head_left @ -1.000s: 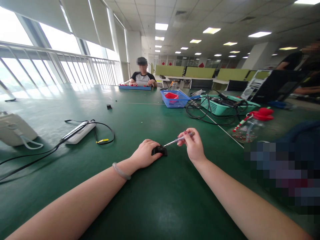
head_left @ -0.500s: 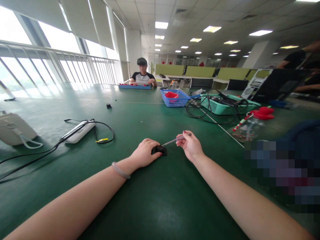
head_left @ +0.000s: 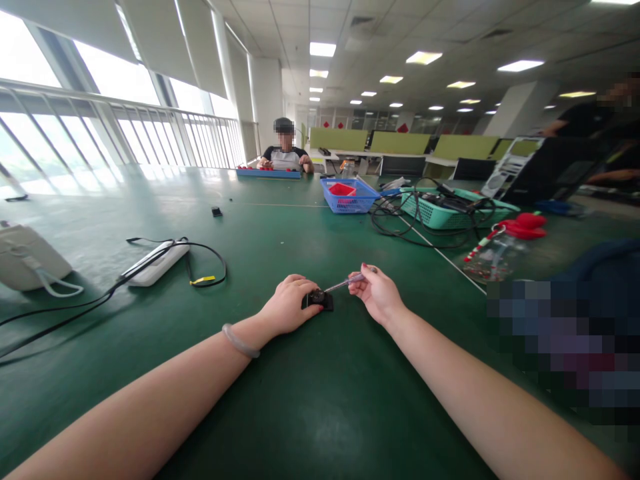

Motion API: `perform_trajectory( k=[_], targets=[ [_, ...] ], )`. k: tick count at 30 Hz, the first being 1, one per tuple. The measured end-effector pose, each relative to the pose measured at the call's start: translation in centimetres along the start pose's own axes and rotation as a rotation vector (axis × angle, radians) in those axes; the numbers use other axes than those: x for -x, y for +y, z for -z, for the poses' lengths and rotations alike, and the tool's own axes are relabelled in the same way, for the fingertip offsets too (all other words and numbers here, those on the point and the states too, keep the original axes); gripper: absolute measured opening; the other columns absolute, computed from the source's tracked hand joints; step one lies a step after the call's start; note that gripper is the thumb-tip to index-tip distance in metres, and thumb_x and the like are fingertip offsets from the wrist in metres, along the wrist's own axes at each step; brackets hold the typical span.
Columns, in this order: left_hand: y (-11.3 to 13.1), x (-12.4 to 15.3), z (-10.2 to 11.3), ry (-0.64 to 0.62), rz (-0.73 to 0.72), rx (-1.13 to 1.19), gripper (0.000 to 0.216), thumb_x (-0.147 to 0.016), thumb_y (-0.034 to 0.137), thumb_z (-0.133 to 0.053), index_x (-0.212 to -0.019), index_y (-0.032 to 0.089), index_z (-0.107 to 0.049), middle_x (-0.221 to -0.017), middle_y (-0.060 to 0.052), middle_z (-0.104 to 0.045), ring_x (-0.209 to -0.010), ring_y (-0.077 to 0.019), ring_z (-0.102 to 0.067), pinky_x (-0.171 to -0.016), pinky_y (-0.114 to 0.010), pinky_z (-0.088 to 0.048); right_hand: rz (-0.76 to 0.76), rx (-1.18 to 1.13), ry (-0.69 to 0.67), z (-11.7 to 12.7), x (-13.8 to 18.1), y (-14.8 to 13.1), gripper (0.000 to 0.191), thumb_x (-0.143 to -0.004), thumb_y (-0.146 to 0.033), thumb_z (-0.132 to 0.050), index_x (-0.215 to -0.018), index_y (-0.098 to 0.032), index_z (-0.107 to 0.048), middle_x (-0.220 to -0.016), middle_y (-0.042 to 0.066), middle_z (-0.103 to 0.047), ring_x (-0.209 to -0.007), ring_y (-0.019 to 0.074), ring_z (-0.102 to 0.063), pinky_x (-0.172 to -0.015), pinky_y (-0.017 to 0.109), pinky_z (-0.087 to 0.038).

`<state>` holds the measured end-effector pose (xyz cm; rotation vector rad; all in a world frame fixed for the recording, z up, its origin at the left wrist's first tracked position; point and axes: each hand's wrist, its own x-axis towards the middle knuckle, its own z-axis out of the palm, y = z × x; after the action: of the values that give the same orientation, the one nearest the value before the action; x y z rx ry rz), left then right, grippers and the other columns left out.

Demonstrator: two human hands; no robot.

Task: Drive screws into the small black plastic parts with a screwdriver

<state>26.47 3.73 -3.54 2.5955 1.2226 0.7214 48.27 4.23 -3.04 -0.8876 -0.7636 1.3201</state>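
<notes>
On the green table (head_left: 320,373), my left hand (head_left: 287,303) grips a small black block-like part (head_left: 318,299) between thumb and fingers. The part's exact kind is too small to make out. My right hand (head_left: 377,293) is closed round the clear handle of a thin screwdriver (head_left: 345,284). Its metal shaft points left and down, and the tip is at or very near the upper right side of the black part. I cannot tell whether the tip touches it.
Left of my hands lie a white power strip (head_left: 159,263) and black cables. Beyond stand a blue basket (head_left: 349,199), a green basket (head_left: 445,213) with cables, and a red-topped bottle (head_left: 500,250). A small black piece (head_left: 216,212) lies farther off. A person (head_left: 285,150) sits opposite.
My right hand has moved slightly left and down, bringing the screwdriver to a flatter angle. My left hand stays on the black part.
</notes>
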Motion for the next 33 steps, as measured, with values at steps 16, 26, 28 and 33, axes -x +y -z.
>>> perform_trajectory(
  k=[16,26,28,33],
  targets=[
    [-0.1,0.0,-0.1,0.009,-0.017,0.010,0.032,-0.079,0.036,-0.064,-0.107,0.023,-0.067,-0.111,-0.005,-0.069,-0.115,-0.0279,-0.053,-0.102,-0.044,-0.041,-0.048,0.132,-0.077,-0.2,0.3,0.1,0.021,-0.085,-0.031,-0.061,-0.076,-0.019,-0.046,-0.058,-0.001,-0.064,-0.038,0.0094,-0.050,-0.036,0.019,-0.040],
    [0.2,0.2,0.1,0.006,0.096,0.015,0.040,-0.082,0.037,-0.060,-0.119,0.023,-0.061,-0.117,-0.006,-0.066,-0.120,-0.0284,-0.049,-0.105,-0.045,-0.040,0.582,0.417,-0.076,-0.9,2.1,-1.4,0.018,-0.090,-0.037,-0.056,-0.088,-0.022,-0.047,-0.067,-0.005,-0.057,-0.047,0.0076,-0.049,-0.044,0.019,-0.040],
    [0.2,0.2,0.0,-0.003,0.085,0.017,0.039,-0.081,0.036,-0.061,-0.118,0.023,-0.061,-0.116,-0.005,-0.066,-0.119,-0.0284,-0.050,-0.105,-0.044,-0.040,0.650,0.527,-0.149,-1.1,2.8,-1.4,0.015,-0.092,-0.036,-0.054,-0.094,-0.022,-0.049,-0.073,-0.002,-0.059,-0.053,0.0096,-0.054,-0.050,0.023,-0.045],
    [0.0,0.2,-0.1,0.003,0.062,0.026,0.037,-0.080,0.035,-0.062,-0.115,0.023,-0.062,-0.114,-0.005,-0.068,-0.116,-0.0276,-0.052,-0.103,-0.043,-0.042,0.819,0.871,-0.389,-1.4,4.2,-1.2,0.007,-0.092,-0.027,-0.053,-0.097,-0.021,-0.053,-0.082,0.002,-0.061,-0.070,0.0142,-0.059,-0.068,0.028,-0.050]
  ],
)
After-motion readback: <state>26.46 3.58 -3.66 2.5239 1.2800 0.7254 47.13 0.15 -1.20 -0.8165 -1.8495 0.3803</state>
